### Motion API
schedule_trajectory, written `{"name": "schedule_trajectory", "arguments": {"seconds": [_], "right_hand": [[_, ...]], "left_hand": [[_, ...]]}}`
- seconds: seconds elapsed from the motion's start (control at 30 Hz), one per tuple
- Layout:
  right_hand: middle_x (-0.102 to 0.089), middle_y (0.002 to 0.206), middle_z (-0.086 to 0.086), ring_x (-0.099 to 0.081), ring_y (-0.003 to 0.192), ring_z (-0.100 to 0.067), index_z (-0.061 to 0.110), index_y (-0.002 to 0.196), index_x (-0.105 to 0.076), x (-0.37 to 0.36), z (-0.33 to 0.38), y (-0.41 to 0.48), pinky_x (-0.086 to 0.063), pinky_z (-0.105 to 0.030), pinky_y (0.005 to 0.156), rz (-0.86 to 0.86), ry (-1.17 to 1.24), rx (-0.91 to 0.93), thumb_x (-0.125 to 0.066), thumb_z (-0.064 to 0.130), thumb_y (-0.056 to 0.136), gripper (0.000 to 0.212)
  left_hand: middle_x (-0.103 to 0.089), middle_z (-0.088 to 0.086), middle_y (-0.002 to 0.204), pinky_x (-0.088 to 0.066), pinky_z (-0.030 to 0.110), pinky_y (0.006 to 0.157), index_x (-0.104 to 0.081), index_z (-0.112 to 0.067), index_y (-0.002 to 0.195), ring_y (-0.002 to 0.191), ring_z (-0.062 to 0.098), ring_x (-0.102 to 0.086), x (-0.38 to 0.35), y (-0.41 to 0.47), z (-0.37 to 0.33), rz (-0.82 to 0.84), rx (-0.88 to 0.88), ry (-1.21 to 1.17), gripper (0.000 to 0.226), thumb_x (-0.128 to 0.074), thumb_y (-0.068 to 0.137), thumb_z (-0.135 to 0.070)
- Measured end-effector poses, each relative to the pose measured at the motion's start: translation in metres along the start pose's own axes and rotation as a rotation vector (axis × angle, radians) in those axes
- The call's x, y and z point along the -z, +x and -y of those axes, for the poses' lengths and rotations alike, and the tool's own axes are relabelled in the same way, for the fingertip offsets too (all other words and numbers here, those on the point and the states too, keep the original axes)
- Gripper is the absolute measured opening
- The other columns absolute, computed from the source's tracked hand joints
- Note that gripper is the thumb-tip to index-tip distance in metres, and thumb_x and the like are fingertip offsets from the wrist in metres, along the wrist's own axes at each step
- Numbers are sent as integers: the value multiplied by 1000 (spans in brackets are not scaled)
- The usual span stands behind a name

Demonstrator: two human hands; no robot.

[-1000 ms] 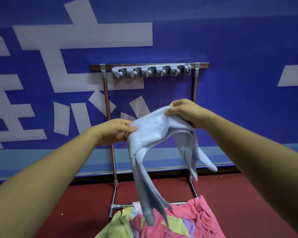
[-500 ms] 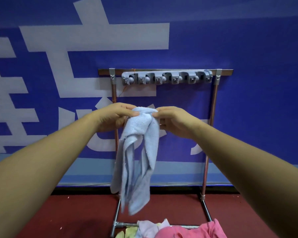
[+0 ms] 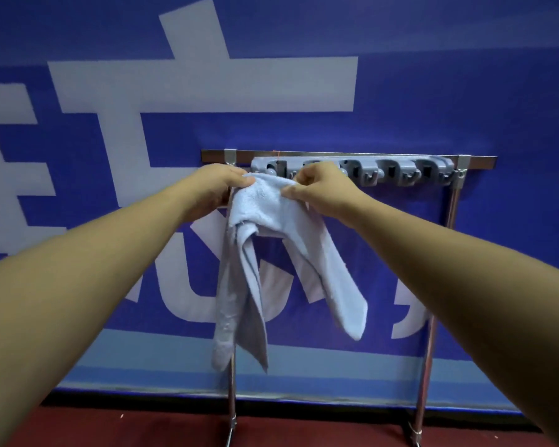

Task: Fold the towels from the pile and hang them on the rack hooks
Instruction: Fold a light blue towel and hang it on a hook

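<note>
Both my hands have lifted the towel (image 3: pixel 265 208) up to the rack hooks (image 3: pixel 368 171), left hand (image 3: pixel 213 185) and right hand (image 3: pixel 320 191) pinching its bunched top; it may slip off the leftmost hook.

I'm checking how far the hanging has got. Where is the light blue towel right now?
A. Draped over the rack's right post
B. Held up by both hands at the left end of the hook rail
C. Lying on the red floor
B: the left hand and right hand each pinch the towel at its top, against the left end of the grey hook rail.
</note>
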State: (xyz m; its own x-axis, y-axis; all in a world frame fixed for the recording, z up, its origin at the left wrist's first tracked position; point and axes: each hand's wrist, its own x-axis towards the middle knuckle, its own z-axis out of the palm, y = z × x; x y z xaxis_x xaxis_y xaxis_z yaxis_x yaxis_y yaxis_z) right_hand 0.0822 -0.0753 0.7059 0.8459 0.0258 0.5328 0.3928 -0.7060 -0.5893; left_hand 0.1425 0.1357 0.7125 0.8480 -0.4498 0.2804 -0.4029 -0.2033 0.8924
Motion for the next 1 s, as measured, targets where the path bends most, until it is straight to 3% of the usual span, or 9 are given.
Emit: {"name": "schedule_trajectory", "arguments": {"seconds": [0.13, 0.27, 0.43, 0.5, 0.6, 0.73, 0.83, 0.93, 1.0], "right_hand": [[-52, 66, 5, -47, 62, -12, 15, 70, -56, -8, 2, 47, -36, -27, 58, -139, -143, 50, -67, 23, 86, 21], [-59, 79, -2, -50, 83, -29, 18, 80, -59, -23, 2, 86, -30, -35, 79, -237, -419, 45, -57, 24, 88, 10], [-56, 85, 0, -56, 95, -30, 20, 93, -52, -51, -20, 101, -29, -44, 90, -241, -643, 10, -56, 17, 88, 7], [-53, 85, 1, -55, 96, -30, 23, 92, -47, -59, -29, 99, -31, -45, 93, -289, -642, 20, -55, 19, 90, 10], [-54, 79, 3, -55, 92, -31, 21, 89, -54, -60, -27, 102, -29, -49, 98, -343, -644, 6, -57, 19, 90, 4], [-56, 79, 3, -53, 90, -27, 22, 90, -58, -52, -13, 111, -28, -50, 100, -370, -562, -46, -55, 12, 86, 11], [-51, 83, 1, -52, 105, -30, 22, 87, -51, -57, -15, 102, -29, -50, 100, -272, -736, -34, -57, 13, 86, 10], [-50, 90, -1, -49, 107, -31, 22, 81, -51, -63, -22, 81, -32, -46, 93, -357, -862, 207, -55, 9, 86, 14], [-53, 83, -5, -51, 93, -31, 16, 70, -47, -65, -26, 67, -32, -38, 75, -357, -789, 345, -51, 10, 87, 19]], "left_hand": [[-67, 8, 93, -49, 33, 83, -68, -5, 96, 88, 21, -62, 15, 38, -4, -153, -4, -2, 15, -62, 89, -17], [-67, 5, 88, -51, 37, 84, -68, -11, 89, 84, 21, -61, 20, 73, 7, -304, 19, -62, 11, -65, 83, -19], [-53, 4, 79, -38, 34, 68, -64, -19, 80, 75, 18, -45, 12, 94, 41, -277, 78, 127, 9, -67, 80, -27], [-52, 3, 73, -35, 34, 68, -65, -21, 70, 71, 18, -42, 11, 96, 56, -251, 88, 121, 26, -65, 88, -38], [-55, 9, 76, -39, 34, 70, -70, -15, 79, 71, 20, -45, 13, 101, 54, -319, 11, 128, 32, -60, 94, -41], [-54, 8, 73, -40, 26, 57, -64, -15, 85, 62, 17, -47, 12, 110, 26, -459, -74, 136, 26, -54, 98, -35], [-54, 10, 77, -40, 28, 62, -67, -12, 82, 73, 19, -46, 12, 108, 36, -339, -4, 370, 16, -59, 93, -20], [-61, 5, 79, -46, 21, 61, -66, -9, 92, 72, 17, -54, 12, 94, 51, -312, -20, 391, 5, -62, 89, -10], [-64, 3, 86, -54, 23, 69, -63, -11, 99, 75, 13, -60, 9, 79, 54, -327, -121, 310, 10, -66, 89, -11]]}}
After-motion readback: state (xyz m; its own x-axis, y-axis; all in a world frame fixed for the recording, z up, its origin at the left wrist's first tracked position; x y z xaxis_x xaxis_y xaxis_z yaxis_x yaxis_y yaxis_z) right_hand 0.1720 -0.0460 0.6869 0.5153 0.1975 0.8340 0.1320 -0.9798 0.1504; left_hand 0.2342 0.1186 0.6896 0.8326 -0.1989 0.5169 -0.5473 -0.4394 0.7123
